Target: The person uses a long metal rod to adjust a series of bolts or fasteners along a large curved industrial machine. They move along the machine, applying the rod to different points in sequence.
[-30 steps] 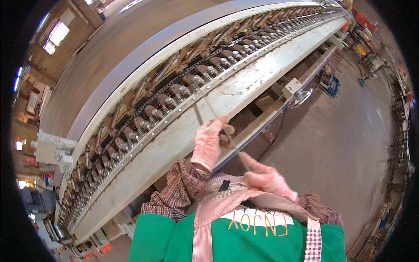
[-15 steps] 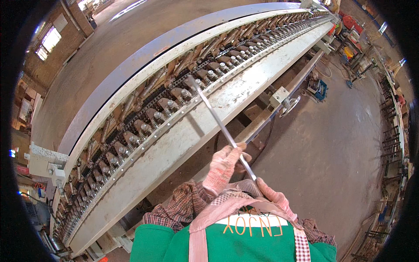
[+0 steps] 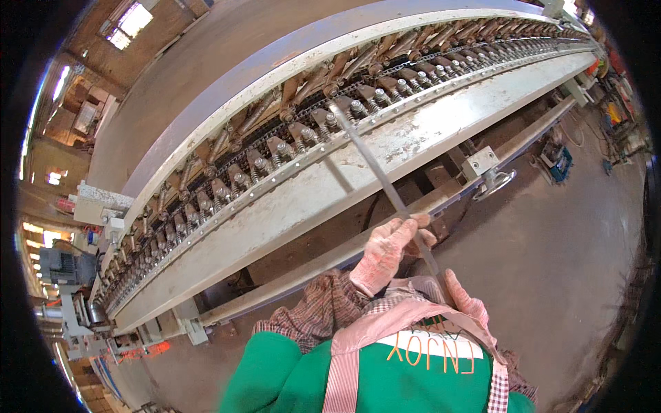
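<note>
A long, narrow grey metal bar (image 3: 375,168) slants from my body up to the machine. My left hand (image 3: 385,256), in a stained pinkish work glove, is closed around the bar below its middle. Gloved likewise, my right hand (image 3: 467,297) is at the bar's lower end, close to my chest; its grip is partly hidden. The bar's far tip is over a row of brown metal clamps (image 3: 300,132) with bolts and coil springs (image 3: 384,98). Whether the tip touches them I cannot tell.
A long machine with a pale steel beam (image 3: 275,219) runs diagonally across, beside a chain track. A handwheel (image 3: 496,186) juts from the lower rail on my right. A blue crate (image 3: 561,165) stands on the floor. A motor (image 3: 60,267) is at the machine's left end.
The view has shifted, bringing more of the machine's left end in. Both hands still hold the bar, and its tip appears over the clamp row as before.
</note>
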Demonstrator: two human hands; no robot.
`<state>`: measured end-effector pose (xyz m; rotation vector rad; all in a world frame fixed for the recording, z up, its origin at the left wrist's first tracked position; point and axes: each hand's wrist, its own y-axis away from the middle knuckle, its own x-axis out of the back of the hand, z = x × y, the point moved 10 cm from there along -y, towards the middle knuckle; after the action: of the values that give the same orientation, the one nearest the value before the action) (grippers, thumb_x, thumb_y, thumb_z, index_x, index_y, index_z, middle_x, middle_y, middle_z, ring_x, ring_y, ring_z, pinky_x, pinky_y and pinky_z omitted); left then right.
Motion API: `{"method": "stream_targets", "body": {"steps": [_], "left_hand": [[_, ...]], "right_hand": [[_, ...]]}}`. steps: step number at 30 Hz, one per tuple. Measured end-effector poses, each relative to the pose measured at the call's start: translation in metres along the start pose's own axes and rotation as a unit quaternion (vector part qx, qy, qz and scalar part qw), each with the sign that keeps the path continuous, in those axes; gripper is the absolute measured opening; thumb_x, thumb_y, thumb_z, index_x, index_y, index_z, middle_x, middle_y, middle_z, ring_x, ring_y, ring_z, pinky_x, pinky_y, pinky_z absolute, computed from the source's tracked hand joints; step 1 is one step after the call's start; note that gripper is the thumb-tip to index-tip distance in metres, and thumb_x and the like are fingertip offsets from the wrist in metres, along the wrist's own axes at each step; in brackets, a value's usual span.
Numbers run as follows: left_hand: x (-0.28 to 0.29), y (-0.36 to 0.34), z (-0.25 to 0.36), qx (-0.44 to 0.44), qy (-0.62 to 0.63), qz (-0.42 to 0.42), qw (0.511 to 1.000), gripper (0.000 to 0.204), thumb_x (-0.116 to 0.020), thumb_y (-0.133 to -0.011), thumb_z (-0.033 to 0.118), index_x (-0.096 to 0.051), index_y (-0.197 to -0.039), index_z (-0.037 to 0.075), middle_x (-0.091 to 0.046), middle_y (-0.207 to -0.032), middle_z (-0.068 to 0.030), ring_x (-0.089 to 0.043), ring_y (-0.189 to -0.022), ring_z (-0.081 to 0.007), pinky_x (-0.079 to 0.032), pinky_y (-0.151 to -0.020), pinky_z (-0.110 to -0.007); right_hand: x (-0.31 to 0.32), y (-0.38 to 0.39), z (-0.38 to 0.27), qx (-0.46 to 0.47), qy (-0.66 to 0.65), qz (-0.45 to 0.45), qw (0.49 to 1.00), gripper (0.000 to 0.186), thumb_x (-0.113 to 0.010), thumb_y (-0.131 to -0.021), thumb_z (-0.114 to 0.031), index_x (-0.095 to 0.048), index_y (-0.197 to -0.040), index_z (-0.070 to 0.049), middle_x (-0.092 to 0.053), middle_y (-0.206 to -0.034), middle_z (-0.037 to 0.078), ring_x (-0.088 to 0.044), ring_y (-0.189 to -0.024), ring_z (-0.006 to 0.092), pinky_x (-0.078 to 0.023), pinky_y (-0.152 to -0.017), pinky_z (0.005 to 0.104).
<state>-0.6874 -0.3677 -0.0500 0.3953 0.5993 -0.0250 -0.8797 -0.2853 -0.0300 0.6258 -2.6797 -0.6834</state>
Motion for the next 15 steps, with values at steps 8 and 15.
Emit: {"method": "stream_targets", "body": {"steps": [8, 15], "left_hand": [[0.046, 0.001, 0.056, -0.034, -0.138, 0.137, 0.98, 0.033, -0.06, -0.104, 0.03, -0.068, -0.122, 0.003, -0.075, -0.097, -0.0074, -0.068, -0.079, -0.0132, -0.056, -0.073, -0.025], [0.163, 0.013, 0.148, -0.247, -0.159, 0.35, 0.89, 0.049, -0.066, -0.099, 0.019, -0.051, -0.143, 0.0, -0.062, -0.135, -0.0179, -0.069, -0.094, -0.016, -0.058, -0.081, -0.026]], "right_hand": [[-0.023, -0.052, -0.037, -0.017, -0.202, -0.145, 0.968, 0.071, -0.071, -0.095, -0.012, -0.035, -0.156, -0.004, -0.049, -0.152, 0.013, -0.05, -0.134, 0.0173, -0.042, -0.112, 0.0307], [-0.056, -0.071, -0.026, -0.049, -0.152, -0.11, 0.981, 0.066, -0.067, -0.096, -0.01, -0.038, -0.155, -0.004, -0.052, -0.15, 0.011, -0.051, -0.131, 0.0135, -0.042, -0.109, 0.0272]]}}
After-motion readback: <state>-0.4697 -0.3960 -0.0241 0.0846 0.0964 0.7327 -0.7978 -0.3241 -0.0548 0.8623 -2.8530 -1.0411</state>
